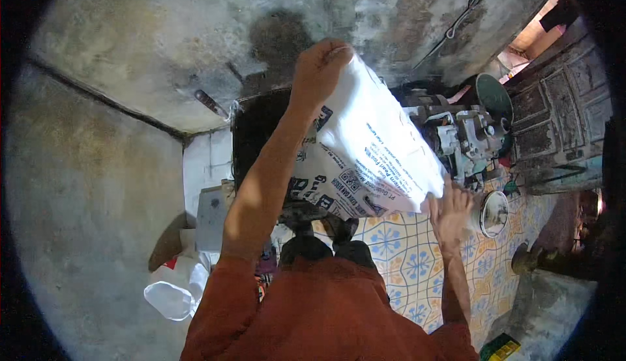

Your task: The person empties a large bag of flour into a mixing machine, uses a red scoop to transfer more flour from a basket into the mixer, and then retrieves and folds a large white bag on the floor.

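Note:
A large white sack [385,152] with dark printing is stretched out in front of me, tilted down toward the right. My left hand [319,71] is closed on its upper left corner, high up near the wall. At the lower right corner my right hand [451,216] grips the edge, its fingers slightly blurred. Bright light falls across the sack's upper part. Behind and left of it stands a black box-like thing [257,129], largely covered by my left forearm and the sack.
A metal engine-like machine [466,136] and a green bucket [493,97] stand at the right. A white bucket [494,214] sits on the patterned tile floor [417,266]. At left are a white plastic container [173,296] and a dark-handled tool [210,103] by the wall. A wooden door [554,116] stands far right.

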A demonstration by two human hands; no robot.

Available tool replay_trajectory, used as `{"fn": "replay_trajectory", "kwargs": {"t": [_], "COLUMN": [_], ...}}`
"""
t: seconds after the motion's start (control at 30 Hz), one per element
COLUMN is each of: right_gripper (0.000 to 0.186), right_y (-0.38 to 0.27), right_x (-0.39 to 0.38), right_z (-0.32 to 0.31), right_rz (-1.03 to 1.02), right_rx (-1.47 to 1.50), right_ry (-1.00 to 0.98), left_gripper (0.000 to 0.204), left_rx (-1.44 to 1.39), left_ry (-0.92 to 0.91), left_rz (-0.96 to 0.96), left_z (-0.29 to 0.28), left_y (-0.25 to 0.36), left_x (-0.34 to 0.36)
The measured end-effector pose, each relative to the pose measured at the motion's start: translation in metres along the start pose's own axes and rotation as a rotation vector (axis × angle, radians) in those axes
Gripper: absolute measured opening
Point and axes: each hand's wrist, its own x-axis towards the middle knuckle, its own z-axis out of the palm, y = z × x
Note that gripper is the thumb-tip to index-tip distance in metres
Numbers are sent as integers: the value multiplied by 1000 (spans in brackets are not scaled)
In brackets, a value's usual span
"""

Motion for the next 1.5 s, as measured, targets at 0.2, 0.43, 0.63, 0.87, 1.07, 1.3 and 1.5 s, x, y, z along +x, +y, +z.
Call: {"fn": "replay_trajectory", "kwargs": {"t": [0.2, 0.43, 0.63, 0.87, 1.07, 1.3, 1.5], "right_gripper": [31, 31, 30, 31, 27, 32, 33], "right_y": [9, -2, -9, -26, -31, -5, 23], "right_x": [5, 82, 136, 187, 218, 231, 241], "right_z": [46, -34, -80, -135, -155, -165, -168], "right_rz": [500, 622, 443, 278, 134, 41, 39], "right_rx": [684, 970, 998, 926, 834, 676, 483], "right_ry": [63, 123, 418, 296, 516, 581, 629], "left_gripper": [22, 31, 35, 37, 41, 41, 36], "left_rx": [221, -6, 582, -76, 60, -337, -208], "left_ry": [134, 174, 295, 233, 484, 118, 250], "left_rz": [108, -54, 429, 365, 146, 265, 338], "left_z": [25, -2, -39, -100, -100, -93, -103], "left_y": [-13, 6, 75, 93, 172, 201, 217], "left_x": [10, 21, 66, 120, 89, 80, 73]}}
